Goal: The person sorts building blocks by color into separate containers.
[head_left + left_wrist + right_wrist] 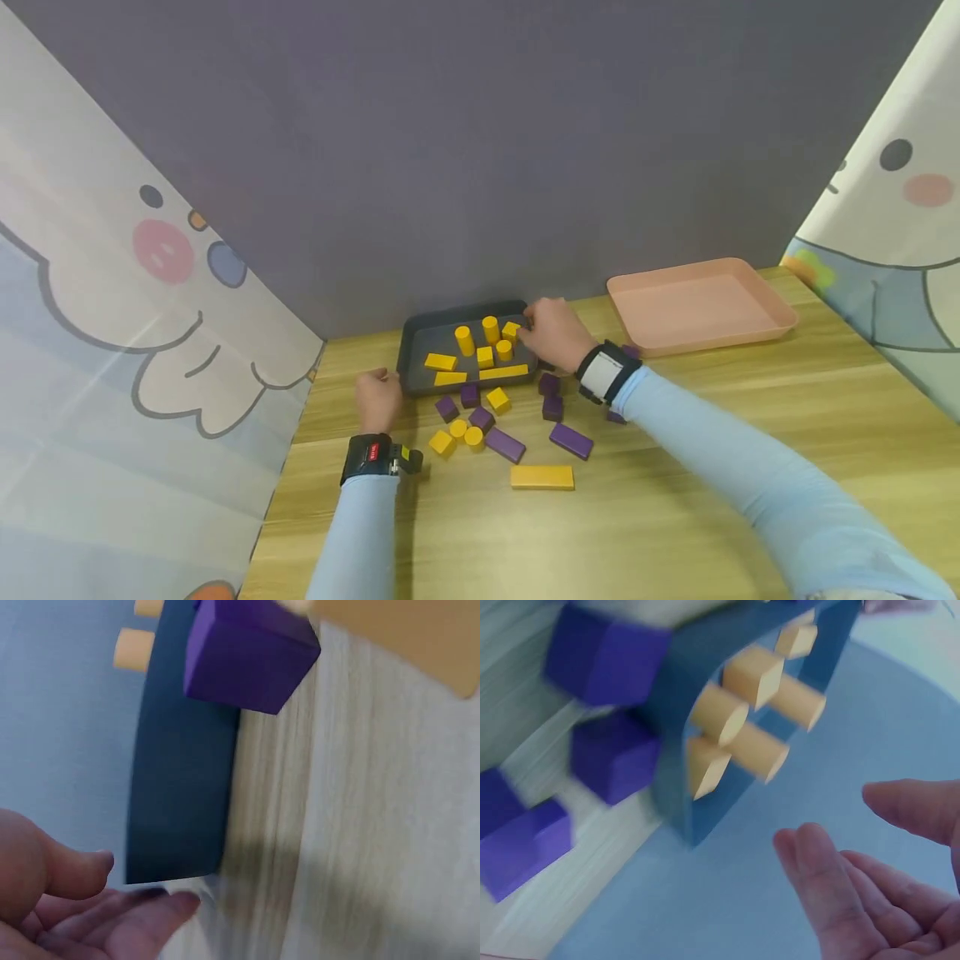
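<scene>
A dark grey tray [429,337] holds several yellow blocks: upright cylinders [465,341], cubes [485,357] and flat pieces [503,372]. My left hand [378,400] is at the tray's left end. In the left wrist view its thumb [79,871] and fingers lie apart near the tray's corner [176,832]; contact is not clear. At the opposite end is my right hand [557,329]. The right wrist view shows its thumb [911,811] spread from the fingers [817,877], with nothing between them, beside the tray's wall [676,772].
In front of the tray lie purple cubes [447,408], yellow cubes [442,443], short yellow cylinders [474,439], purple flat blocks [572,441] and a yellow flat block [542,477]. A pink tray [697,304] stands at back right. A grey wall [480,167] rises behind.
</scene>
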`<action>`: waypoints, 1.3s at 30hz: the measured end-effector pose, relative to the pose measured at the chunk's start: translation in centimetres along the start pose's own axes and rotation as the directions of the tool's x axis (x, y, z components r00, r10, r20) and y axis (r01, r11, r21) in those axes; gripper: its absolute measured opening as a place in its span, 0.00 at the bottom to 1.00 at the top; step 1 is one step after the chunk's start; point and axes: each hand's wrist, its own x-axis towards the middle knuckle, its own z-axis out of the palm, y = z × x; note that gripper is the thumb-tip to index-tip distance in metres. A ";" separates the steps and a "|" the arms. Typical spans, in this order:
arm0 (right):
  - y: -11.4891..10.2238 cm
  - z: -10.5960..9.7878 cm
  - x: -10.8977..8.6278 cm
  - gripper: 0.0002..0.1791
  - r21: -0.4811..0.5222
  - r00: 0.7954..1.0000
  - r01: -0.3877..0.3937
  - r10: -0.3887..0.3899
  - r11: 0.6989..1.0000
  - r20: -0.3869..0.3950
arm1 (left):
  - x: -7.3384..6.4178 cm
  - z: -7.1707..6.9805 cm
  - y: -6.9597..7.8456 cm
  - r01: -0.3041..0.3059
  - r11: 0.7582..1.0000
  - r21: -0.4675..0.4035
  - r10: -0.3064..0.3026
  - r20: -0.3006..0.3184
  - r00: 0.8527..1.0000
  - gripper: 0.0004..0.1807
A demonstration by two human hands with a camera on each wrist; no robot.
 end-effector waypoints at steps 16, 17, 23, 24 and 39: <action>3.1 1.2 2.4 0.23 0.049 0.945 -0.300 0.290 0.953 0.153 | -11.3 0.5 9.8 -0.503 0.859 0.092 0.491 0.127 0.862 0.26; 3.0 1.3 2.5 0.20 0.042 0.943 -0.307 0.298 0.951 0.151 | -12.1 1.0 9.8 -0.546 0.831 0.106 0.526 0.166 0.834 0.26; 2.6 2.0 3.2 0.08 0.005 0.942 -0.310 0.306 0.951 0.134 | -16.1 4.0 8.7 -0.749 0.637 0.179 0.611 0.475 0.633 0.32; 2.6 2.2 3.3 0.08 -0.001 0.943 -0.308 0.306 0.951 0.131 | -16.5 4.4 8.3 -0.777 0.602 0.182 0.612 0.520 0.596 0.34; 4.0 4.3 4.2 0.11 -0.071 0.953 -0.288 0.293 0.955 0.075 | -18.6 8.1 5.4 -0.910 0.374 0.179 0.549 0.748 0.373 0.34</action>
